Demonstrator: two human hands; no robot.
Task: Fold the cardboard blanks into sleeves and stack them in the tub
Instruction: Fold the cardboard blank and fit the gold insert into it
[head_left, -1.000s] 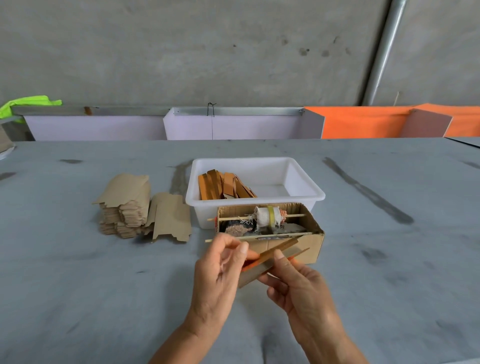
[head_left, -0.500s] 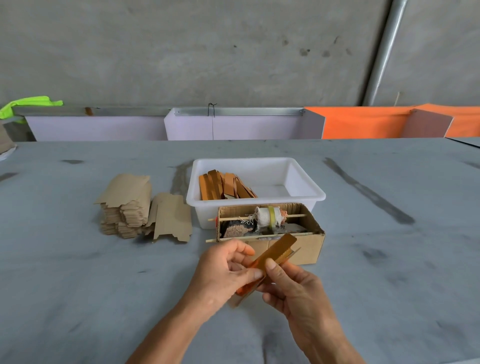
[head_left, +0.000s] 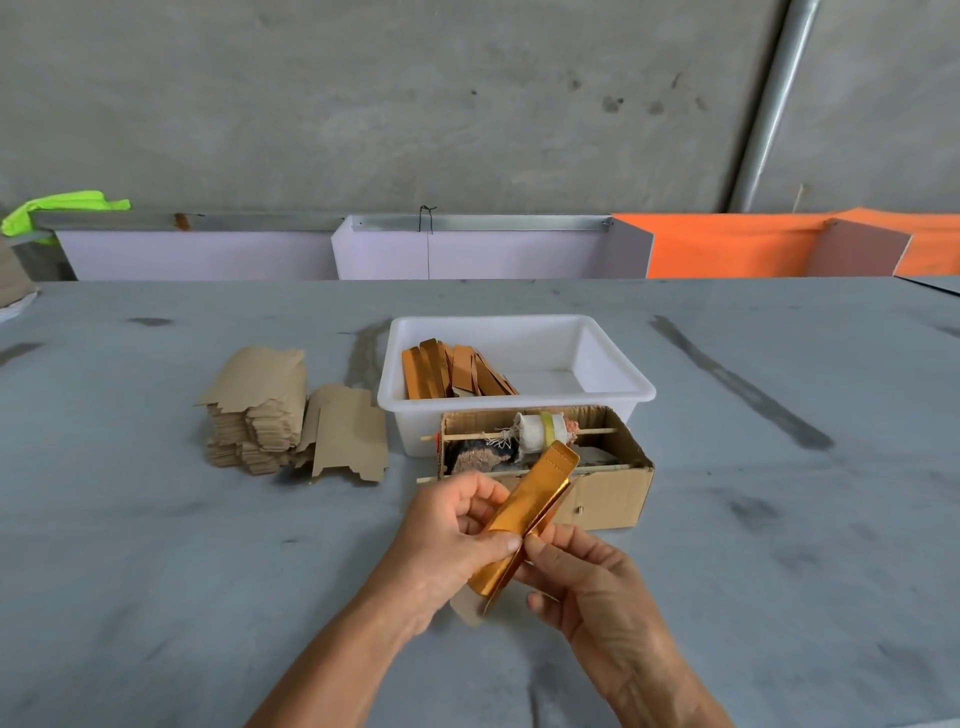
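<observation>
Both hands hold one gold-faced cardboard sleeve (head_left: 530, 512) above the table, tilted up to the right. My left hand (head_left: 447, 540) pinches it from the left with thumb on its gold face. My right hand (head_left: 587, 577) pinches it from the right and below. Beyond them stands a white tub (head_left: 613, 364) with several folded sleeves (head_left: 452, 366) leaning at its left end. A stack of brown cardboard blanks (head_left: 254, 410) lies left of the tub, with one loose blank (head_left: 348, 434) beside it.
An open cardboard box (head_left: 608, 488) with a spool on a stick and rags sits right in front of the tub, just beyond the hands. The grey table (head_left: 779, 519) stretches right and left. Low purple and orange panels line its far edge.
The sleeve has been pressed flatter and turned, so its gold face shows. My left thumb has slid onto that face, and the sleeve's top end now points up toward the cardboard box.
</observation>
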